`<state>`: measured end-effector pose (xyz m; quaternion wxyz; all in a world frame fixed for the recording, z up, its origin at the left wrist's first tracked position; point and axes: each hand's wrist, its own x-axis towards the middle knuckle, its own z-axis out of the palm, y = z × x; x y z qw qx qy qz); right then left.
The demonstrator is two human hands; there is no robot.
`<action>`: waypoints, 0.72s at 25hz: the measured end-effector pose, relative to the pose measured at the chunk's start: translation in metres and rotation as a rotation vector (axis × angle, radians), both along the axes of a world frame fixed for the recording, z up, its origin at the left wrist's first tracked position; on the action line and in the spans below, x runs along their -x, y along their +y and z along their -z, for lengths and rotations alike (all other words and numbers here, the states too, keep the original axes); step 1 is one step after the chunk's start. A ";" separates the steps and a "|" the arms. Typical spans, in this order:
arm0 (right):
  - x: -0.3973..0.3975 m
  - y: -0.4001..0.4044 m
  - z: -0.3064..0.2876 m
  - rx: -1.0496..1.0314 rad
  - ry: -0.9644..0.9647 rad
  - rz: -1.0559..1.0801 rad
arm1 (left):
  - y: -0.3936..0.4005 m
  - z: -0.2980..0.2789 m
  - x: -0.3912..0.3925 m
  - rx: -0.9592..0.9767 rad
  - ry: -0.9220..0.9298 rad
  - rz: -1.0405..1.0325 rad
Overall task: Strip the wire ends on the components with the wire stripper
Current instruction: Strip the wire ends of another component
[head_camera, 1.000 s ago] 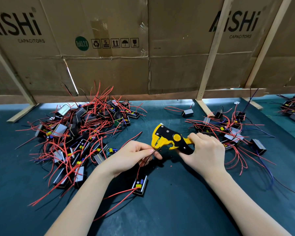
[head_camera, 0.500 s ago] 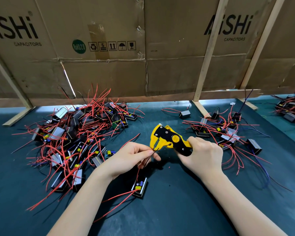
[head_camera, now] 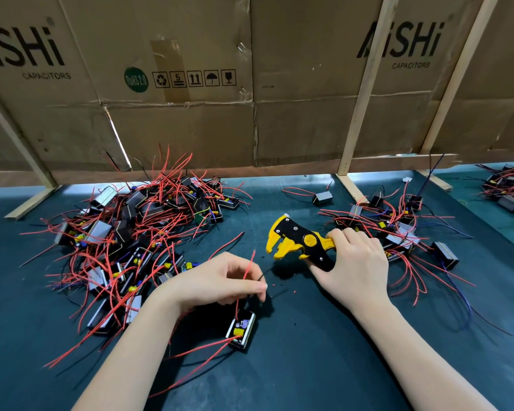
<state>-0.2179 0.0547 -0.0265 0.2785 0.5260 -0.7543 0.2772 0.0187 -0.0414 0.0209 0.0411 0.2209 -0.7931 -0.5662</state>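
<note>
My right hand [head_camera: 353, 262] grips the handles of a yellow and black wire stripper [head_camera: 297, 243], whose jaws point left and stand apart with nothing in them. My left hand [head_camera: 220, 280] pinches a thin red wire [head_camera: 249, 266] and a black wire [head_camera: 263, 274] of one small black component [head_camera: 241, 330], which lies on the dark green mat just below that hand. The wire ends sit a short way left of and below the stripper's jaws, clear of them. A few red scraps of insulation [head_camera: 294, 291] lie on the mat between my hands.
A big tangle of components with red wires [head_camera: 125, 238] fills the left of the mat. A smaller pile of components [head_camera: 398, 229] lies behind my right hand, a single one [head_camera: 322, 197] near the back. Another heap [head_camera: 511, 188] sits far right. A cardboard wall on wooden struts [head_camera: 359, 108] closes the back.
My left hand has drawn the wires down and left out of the stripper's jaws. The right hand has lifted the stripper slightly right, and its jaws have opened.
</note>
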 end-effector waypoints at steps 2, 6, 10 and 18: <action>-0.001 0.000 0.000 -0.025 0.008 -0.010 | 0.003 -0.007 0.003 -0.097 0.131 -0.018; -0.006 -0.001 -0.003 -0.044 0.014 -0.031 | 0.012 -0.039 0.037 -0.192 0.495 -0.040; -0.007 -0.002 -0.007 -0.125 -0.020 -0.015 | 0.031 -0.071 0.112 -0.250 0.667 -0.120; -0.007 0.002 -0.011 -0.042 -0.349 -0.059 | 0.005 -0.040 0.070 0.418 0.382 -0.317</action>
